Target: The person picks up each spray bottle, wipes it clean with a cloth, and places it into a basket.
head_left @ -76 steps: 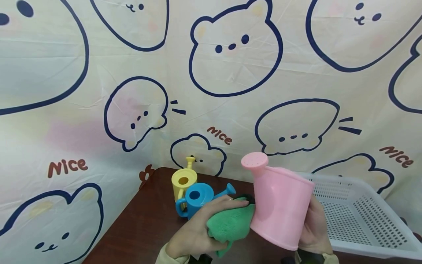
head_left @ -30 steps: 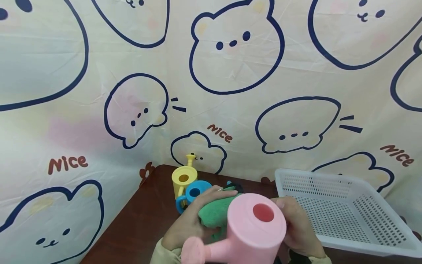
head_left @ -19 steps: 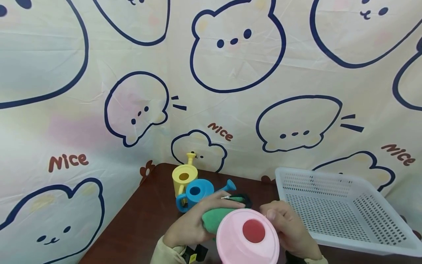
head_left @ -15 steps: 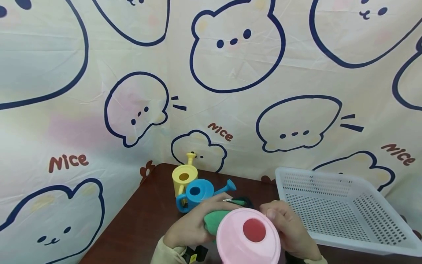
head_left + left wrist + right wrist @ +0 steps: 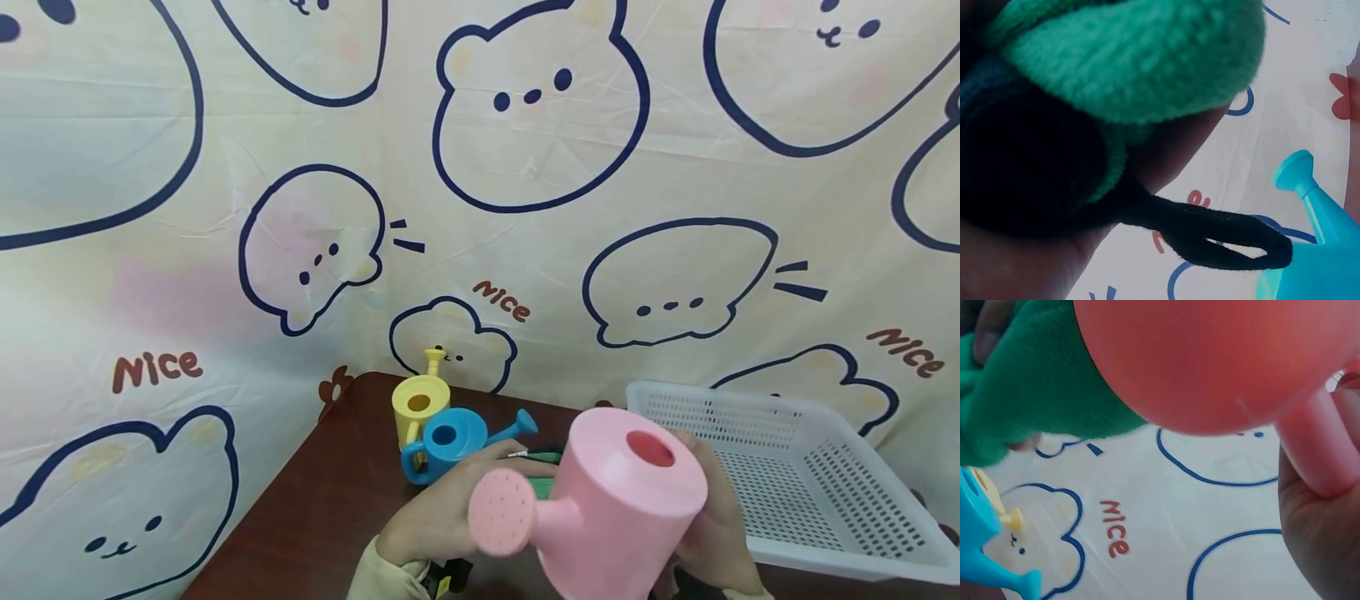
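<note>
A pink watering can (image 5: pixel 615 517) is held up near the front of the table, its round filling hole and top tilted into view and its sprinkler head pointing left. My right hand (image 5: pixel 716 525) grips it by the handle (image 5: pixel 1316 447), as the right wrist view shows. My left hand (image 5: pixel 438 512) holds a bunched green cloth (image 5: pixel 1147 59) with a black hanging loop (image 5: pixel 1235 237). In the right wrist view the cloth lies against the can's side. Much of the cloth is hidden behind the can in the head view.
A blue watering can (image 5: pixel 453 442) stands just beyond my left hand, with a yellow watering can (image 5: pixel 420 404) behind it. A white perforated basket (image 5: pixel 847 567) sits at the right. A printed curtain (image 5: pixel 525 250) rises behind the brown table (image 5: pixel 322 508).
The pink can was turned from side-on to top-facing and lowered; in the last half second it rose and moved right, its sprinkler head coming into view. The cloth stayed in my left hand.
</note>
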### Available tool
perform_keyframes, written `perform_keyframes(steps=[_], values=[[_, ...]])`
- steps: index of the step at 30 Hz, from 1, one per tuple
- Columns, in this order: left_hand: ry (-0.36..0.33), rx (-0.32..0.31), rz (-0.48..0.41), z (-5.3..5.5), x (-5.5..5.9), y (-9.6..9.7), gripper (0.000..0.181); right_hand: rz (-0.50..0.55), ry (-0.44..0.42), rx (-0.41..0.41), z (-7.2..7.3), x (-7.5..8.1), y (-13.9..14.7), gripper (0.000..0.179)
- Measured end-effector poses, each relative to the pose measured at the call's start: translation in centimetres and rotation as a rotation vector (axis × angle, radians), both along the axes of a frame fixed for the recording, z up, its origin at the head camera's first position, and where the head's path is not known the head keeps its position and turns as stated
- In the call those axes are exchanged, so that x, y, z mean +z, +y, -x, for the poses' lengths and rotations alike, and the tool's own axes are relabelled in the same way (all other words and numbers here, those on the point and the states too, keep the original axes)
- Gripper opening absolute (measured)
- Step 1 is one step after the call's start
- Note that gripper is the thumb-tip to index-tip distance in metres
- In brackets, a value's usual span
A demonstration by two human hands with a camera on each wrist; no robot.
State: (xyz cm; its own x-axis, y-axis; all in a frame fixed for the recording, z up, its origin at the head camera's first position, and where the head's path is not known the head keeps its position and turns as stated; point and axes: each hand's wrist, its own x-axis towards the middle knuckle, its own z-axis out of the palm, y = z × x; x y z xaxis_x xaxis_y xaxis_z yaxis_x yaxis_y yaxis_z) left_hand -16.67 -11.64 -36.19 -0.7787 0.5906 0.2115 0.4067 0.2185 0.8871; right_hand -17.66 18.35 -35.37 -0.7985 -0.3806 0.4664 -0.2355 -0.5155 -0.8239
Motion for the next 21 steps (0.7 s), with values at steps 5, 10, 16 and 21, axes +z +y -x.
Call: perform_keyframes(steps=[5, 10, 16, 21], values=[[0.019, 0.02, -0.019, -0.3, 0.5, 0.2, 0.086, 0.031, -0.018, -0.265, 0.0, 0.8, 0.8, 0.057], [0.059, 0.105, 0.016, -0.8, 0.9, 0.0, 0.083, 0.04, -0.043, -0.658, 0.8, 1.3, 1.2, 0.045], [0.149, 0.269, 0.011, -1.0, 1.0, -0.1, 0.086, -0.299, -0.168, -1.216, 2.2, 0.9, 2.8, 0.051], [0.276, 0.401, -0.079, -0.9, 0.9, 0.2, 0.096, -0.753, -0.29, -1.376, 2.9, -0.1, 5.2, 0.057]])
